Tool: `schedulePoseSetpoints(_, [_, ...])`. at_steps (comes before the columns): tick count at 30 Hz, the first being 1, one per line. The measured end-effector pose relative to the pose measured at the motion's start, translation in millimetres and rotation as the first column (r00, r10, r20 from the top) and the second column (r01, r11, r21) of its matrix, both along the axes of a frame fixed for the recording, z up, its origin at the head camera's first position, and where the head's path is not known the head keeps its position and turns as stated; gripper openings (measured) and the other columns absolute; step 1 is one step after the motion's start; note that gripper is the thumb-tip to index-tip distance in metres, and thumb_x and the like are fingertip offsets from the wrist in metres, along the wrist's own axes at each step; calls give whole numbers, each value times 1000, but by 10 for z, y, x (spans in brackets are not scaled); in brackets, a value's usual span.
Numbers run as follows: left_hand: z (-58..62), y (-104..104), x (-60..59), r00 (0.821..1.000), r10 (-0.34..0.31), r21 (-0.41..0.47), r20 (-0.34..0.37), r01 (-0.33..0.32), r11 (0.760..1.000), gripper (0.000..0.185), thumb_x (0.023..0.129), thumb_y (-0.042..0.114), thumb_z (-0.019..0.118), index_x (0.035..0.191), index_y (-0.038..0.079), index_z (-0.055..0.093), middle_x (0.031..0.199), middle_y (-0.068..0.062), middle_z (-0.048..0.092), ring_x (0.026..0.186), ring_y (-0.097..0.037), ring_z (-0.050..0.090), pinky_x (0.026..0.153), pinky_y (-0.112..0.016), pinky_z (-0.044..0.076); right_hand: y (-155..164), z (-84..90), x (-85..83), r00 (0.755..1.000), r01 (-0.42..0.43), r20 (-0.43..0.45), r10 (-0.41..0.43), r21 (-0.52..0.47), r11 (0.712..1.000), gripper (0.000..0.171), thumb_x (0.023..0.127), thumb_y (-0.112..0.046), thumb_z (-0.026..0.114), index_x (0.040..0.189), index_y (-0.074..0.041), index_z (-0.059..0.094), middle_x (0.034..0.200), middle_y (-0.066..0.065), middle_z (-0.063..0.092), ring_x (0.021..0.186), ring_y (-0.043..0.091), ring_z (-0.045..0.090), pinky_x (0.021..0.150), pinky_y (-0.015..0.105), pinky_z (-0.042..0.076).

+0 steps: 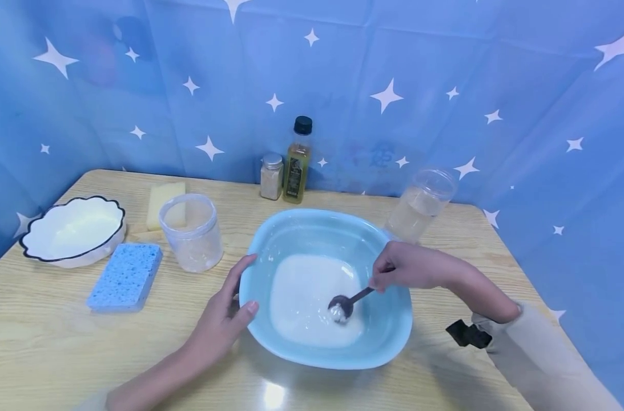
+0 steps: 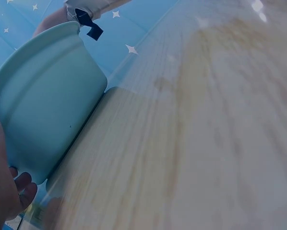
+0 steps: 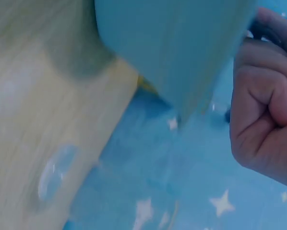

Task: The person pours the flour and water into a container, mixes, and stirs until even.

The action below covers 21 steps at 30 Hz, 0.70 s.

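Note:
A light blue basin (image 1: 389, 342) stands on the table with a pool of milky white liquid (image 1: 301, 302) in its bottom. My left hand (image 1: 221, 317) holds the basin's left side, thumb at the rim and fingers spread along the outer wall. In the left wrist view, the fingertips (image 2: 26, 184) curl against the basin's lower wall (image 2: 52, 100). Over the right rim reaches my right hand (image 1: 409, 265), pinching the handle of a dark spoon (image 1: 362, 294). The spoon's bowl sits at the liquid and carries some white stuff. From the right wrist, the curled fingers (image 3: 263, 96) show beside the basin.
Left of the basin are a clear plastic jar (image 1: 196, 245), a blue sponge (image 1: 127, 277), a pale yellow sponge (image 1: 160, 200) and a white scalloped bowl (image 1: 75, 231). Behind it stand a small shaker jar (image 1: 272, 177) and an oil bottle (image 1: 297, 165). A clear container (image 1: 417, 211) holds water at the back right.

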<state>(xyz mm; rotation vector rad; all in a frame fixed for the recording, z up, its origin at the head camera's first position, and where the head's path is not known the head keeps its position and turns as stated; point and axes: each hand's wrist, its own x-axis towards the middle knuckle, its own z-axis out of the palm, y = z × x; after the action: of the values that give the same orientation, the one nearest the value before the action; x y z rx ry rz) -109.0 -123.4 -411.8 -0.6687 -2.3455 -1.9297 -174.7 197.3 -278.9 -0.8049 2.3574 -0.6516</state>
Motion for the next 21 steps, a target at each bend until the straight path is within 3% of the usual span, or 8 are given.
schedulePoseSetpoints(4, [1, -6, -2, 1000, 2, 3, -4, -2, 1000, 66, 90, 15, 52, 146, 32, 22, 137, -22, 39, 104, -38, 56, 69, -27, 55, -178, -92, 43, 999, -52, -7, 51, -53, 997, 23, 90, -15, 59, 69, -12, 67, 51, -11, 30, 47, 4, 24, 46, 19, 24])
schedulePoseSetpoints(9, [-18, 0, 3, 1000, 2, 24, -18, -2, 1000, 67, 90, 14, 53, 146, 30, 22, 136, -24, 40, 103, -37, 57, 69, -27, 55, -407, -160, 16, 998, -7, -55, 4, -58, 998, 23, 90, -15, 59, 69, -15, 69, 49, -10, 30, 44, 5, 24, 44, 18, 23])
schedulePoseSetpoints(14, [-23, 18, 1, 1000, -8, 35, -17, 9, 999, 66, 90, 13, 53, 146, 30, 22, 136, -23, 41, 104, -36, 57, 70, -28, 55, -304, -98, -70, 993, 27, -117, -29, -23, 999, 21, 89, -15, 60, 70, -12, 69, 50, -9, 33, 45, 5, 26, 44, 19, 25])
schedulePoseSetpoints(21, [1, -10, 1, 1000, -1, 23, 2, 1, 1000, 65, 90, 14, 52, 146, 31, 23, 133, -22, 43, 101, -35, 58, 68, -27, 55, -71, -26, -12, 1000, -4, -12, 4, -7, 1000, 20, 89, -15, 61, 71, -8, 69, 51, -10, 34, 47, 4, 24, 45, 19, 21])
